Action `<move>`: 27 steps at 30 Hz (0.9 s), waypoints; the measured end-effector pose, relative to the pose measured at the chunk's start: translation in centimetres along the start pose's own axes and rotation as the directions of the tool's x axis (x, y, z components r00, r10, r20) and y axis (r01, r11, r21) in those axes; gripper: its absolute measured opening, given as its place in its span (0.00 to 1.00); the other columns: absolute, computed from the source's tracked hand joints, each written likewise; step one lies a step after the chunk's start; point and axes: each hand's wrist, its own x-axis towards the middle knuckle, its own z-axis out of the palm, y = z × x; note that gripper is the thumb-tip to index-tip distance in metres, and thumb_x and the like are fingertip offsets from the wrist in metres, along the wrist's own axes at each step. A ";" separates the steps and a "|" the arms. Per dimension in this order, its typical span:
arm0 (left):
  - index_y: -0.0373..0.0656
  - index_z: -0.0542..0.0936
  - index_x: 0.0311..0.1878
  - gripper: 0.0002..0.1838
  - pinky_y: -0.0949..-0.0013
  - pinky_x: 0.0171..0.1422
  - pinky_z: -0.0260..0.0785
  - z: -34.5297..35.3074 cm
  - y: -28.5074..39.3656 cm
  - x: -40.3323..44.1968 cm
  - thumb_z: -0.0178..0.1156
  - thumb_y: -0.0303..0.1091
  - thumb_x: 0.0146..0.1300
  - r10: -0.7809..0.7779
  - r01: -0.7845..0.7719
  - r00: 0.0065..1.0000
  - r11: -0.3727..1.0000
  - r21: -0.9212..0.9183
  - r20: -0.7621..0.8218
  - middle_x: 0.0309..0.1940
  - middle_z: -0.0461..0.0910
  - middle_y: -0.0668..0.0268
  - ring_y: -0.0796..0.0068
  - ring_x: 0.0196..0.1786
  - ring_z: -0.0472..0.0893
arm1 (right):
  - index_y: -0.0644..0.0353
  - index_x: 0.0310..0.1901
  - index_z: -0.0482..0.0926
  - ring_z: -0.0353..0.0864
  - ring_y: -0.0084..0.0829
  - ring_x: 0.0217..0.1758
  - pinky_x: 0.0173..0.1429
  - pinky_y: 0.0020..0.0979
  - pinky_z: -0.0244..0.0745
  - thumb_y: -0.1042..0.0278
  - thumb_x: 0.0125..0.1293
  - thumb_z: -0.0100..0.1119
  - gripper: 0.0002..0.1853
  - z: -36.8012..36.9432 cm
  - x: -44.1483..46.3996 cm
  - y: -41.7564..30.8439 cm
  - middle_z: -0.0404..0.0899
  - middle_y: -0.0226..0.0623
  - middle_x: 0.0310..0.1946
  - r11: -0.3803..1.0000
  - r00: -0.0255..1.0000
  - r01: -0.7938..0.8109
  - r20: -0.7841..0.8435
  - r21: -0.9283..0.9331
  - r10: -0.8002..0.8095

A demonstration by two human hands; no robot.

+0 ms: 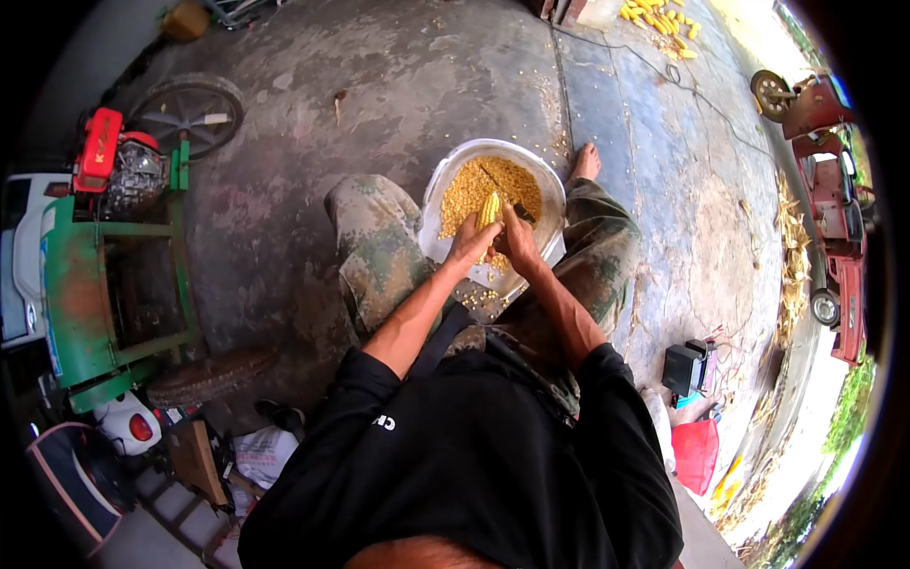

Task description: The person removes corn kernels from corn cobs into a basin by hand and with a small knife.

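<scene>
A yellow ear of corn (489, 211) is gripped in my left hand (471, 241), its tip pointing away from me. My right hand (517, 242) is closed close against the ear, and a small dark object (522, 213) sticks out by its fingers; I cannot make out what it is. Both hands are over a pale, wide basin (553, 190) between my legs. Loose corn kernels (464, 192) fill much of the basin, with a thin dark stick-like thing lying on them.
Kernels are scattered on the floor (379, 104) around the basin. At left stands a green machine frame (85, 294) with a red engine (100, 147) and wheels. More corn ears (659, 17) lie at upper right, near a cable. A black box (681, 370) and red bag (695, 455) are at right.
</scene>
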 end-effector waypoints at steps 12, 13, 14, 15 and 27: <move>0.41 0.75 0.36 0.06 0.74 0.15 0.63 0.0 -0.1 -0.2 0.58 0.32 0.61 -0.073 0.073 0.997 0.987 0.144 -0.006 0.20 0.75 0.68 0.80 0.16 0.73 | 0.63 0.37 0.76 0.74 0.20 0.26 0.28 0.24 0.69 0.48 0.75 0.51 0.23 -2.6 3.8 3.6 0.74 0.29 0.25 0.922 0.970 0.224 -0.016 -0.317 -0.242; 0.41 0.76 0.36 0.06 0.74 0.15 0.63 0.1 0.1 -0.3 0.59 0.33 0.62 -0.091 0.091 0.996 0.988 0.125 -0.005 0.20 0.75 0.68 0.80 0.16 0.73 | 0.63 0.37 0.76 0.74 0.20 0.26 0.28 0.24 0.69 0.48 0.75 0.51 0.23 -2.8 3.7 3.8 0.74 0.29 0.25 0.922 0.970 0.225 -0.018 -0.316 -0.243; 0.41 0.76 0.36 0.06 0.74 0.15 0.63 0.3 0.3 -0.5 0.59 0.33 0.62 -0.091 0.090 0.996 0.988 0.127 -0.004 0.20 0.75 0.68 0.80 0.16 0.73 | 0.65 0.37 0.77 0.73 0.20 0.26 0.30 0.26 0.69 0.49 0.75 0.50 0.23 -2.8 3.6 4.0 0.74 0.29 0.25 0.906 0.960 0.244 -0.049 -0.346 -0.277; 0.41 0.76 0.37 0.07 0.74 0.15 0.63 0.5 0.5 -0.7 0.59 0.34 0.62 -0.093 0.093 0.996 0.989 0.114 -0.007 0.22 0.76 0.68 0.80 0.16 0.73 | 0.66 0.37 0.78 0.72 0.20 0.26 0.31 0.27 0.70 0.50 0.75 0.50 0.23 -2.8 3.6 4.0 0.74 0.30 0.24 0.889 0.947 0.260 -0.079 -0.376 -0.311; 0.42 0.77 0.41 0.08 0.75 0.16 0.62 0.3 -0.3 -0.2 0.58 0.36 0.64 -0.127 0.129 0.992 0.986 0.110 -0.025 0.25 0.77 0.67 0.81 0.17 0.73 | 0.65 0.40 0.78 0.71 0.18 0.30 0.33 0.24 0.68 0.51 0.76 0.49 0.22 -2.6 3.5 3.8 0.75 0.28 0.29 0.881 0.960 0.240 -0.038 -0.407 -0.279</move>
